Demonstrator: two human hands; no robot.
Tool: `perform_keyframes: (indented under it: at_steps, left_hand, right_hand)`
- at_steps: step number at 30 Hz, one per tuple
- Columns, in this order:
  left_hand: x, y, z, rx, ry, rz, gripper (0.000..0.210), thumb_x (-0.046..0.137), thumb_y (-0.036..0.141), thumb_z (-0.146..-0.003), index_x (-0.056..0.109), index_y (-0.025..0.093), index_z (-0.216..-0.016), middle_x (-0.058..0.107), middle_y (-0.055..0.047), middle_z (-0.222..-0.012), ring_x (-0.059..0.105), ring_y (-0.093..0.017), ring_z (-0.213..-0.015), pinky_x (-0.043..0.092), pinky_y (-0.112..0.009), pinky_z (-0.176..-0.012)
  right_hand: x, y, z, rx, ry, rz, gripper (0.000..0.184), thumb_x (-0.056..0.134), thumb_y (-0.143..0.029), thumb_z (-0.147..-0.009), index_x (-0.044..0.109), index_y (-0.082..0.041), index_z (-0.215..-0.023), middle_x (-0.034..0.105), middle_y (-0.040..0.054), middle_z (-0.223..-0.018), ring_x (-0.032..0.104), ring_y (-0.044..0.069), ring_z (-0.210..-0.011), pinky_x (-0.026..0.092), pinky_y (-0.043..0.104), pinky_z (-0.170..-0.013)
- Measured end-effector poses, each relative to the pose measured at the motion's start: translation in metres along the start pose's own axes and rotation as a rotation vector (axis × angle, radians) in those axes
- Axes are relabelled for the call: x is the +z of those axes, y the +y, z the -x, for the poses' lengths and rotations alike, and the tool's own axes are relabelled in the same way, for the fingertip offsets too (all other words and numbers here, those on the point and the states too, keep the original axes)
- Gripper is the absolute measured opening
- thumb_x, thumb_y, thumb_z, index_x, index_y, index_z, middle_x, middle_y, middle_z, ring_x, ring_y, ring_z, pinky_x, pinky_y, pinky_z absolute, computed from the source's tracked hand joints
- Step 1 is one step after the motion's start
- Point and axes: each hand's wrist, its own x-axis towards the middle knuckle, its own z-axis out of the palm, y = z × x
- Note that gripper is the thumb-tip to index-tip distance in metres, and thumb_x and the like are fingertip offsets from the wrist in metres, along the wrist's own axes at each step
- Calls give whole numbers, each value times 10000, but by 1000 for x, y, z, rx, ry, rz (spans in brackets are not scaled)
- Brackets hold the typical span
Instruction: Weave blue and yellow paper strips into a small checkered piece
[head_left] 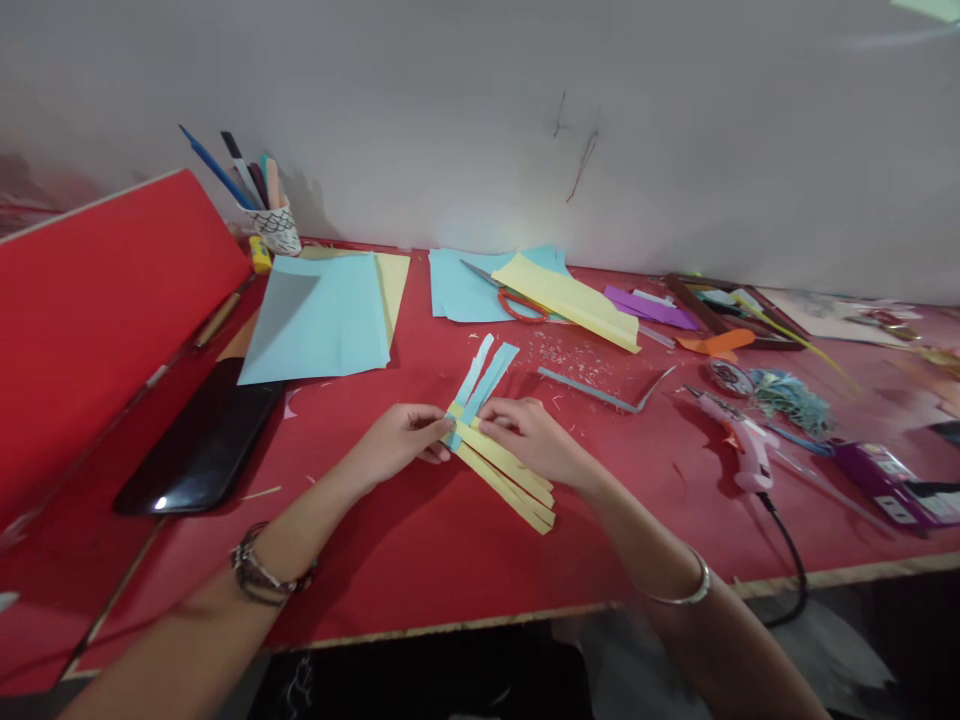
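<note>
Yellow and blue paper strips (514, 483) cross one another in a small woven patch just above the red table. My left hand (409, 438) pinches the woven corner at its left side, thumb on top. From the right, my right hand (529, 432) has its thumb and fingers closed on the strips near the crossing. The blue ends fan out away from me and the yellow ends spread toward the lower right. Part of the weave is hidden behind my fingers.
Blue sheets (319, 320) and a black phone (206, 440) lie left. Beyond my hands are orange-handled scissors (523, 308) and a yellow sheet (574, 298). A pink glue gun (750, 455), a purple power strip (892, 480) and a pen cup (276, 228) stand around.
</note>
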Motion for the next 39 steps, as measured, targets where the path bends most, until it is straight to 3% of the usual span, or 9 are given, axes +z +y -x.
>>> perform_keyframes:
  at_steps: [5, 15, 19, 23, 27, 32, 39]
  left_hand:
    - [-1, 0, 0, -18, 0, -17, 162, 563, 302, -732, 603, 164, -658, 598, 23, -543, 582, -93, -536, 502, -218, -597]
    - [0, 3, 2, -11, -16, -104, 232, 528, 370, -735, 602, 158, -678, 590, 13, -600, 550, -88, -507, 468, -220, -560]
    - [1, 4, 4, 68, 0, -233, 303, 485, 429, -750, 556, 168, -613, 472, 53, -474, 457, -78, -432, 384, -204, -481]
    - [-1, 5, 5, 128, 68, -347, 347, 483, 473, -738, 537, 173, -571, 314, 84, -423, 317, -66, -389, 268, -200, -426]
    - [-3, 3, 4, 130, 54, -320, 346, 502, 490, -713, 587, 168, -618, 413, 61, -484, 364, -74, -429, 285, -202, -447]
    - [-4, 3, 3, 130, 113, -281, 326, 511, 474, -694, 618, 170, -649, 441, 53, -484, 371, -81, -431, 288, -203, -444]
    - [-6, 4, 3, 150, 226, -301, 384, 501, 510, -686, 653, 158, -720, 358, 67, -432, 321, -84, -415, 237, -205, -419]
  right_hand:
    - [0, 5, 0, 26, -14, -5, 200, 417, -296, -827, 491, -180, -682, 389, -70, -531, 318, 61, -491, 281, 209, -543]
    - [-1, 4, 1, 28, -67, -65, 190, 441, -289, -818, 473, -177, -668, 342, -88, -474, 262, 49, -449, 248, 195, -494]
    - [-1, 5, 1, -3, -62, -36, 201, 452, -306, -813, 493, -175, -667, 336, -87, -469, 267, 53, -457, 251, 200, -503]
    - [0, 7, 0, -6, -38, -3, 220, 440, -319, -812, 535, -170, -679, 435, -57, -523, 362, 65, -504, 289, 209, -545]
    - [-1, 7, -1, 32, 4, 40, 274, 418, -314, -814, 565, -164, -638, 501, -29, -582, 420, 78, -570, 313, 228, -616]
    - [-5, 8, -1, 70, 2, -91, 220, 456, -326, -781, 569, -164, -684, 540, -14, -637, 462, 95, -618, 333, 227, -612]
    - [-11, 16, -1, 115, -70, -50, 234, 451, -356, -775, 551, -164, -685, 405, -48, -536, 348, 76, -504, 274, 215, -500]
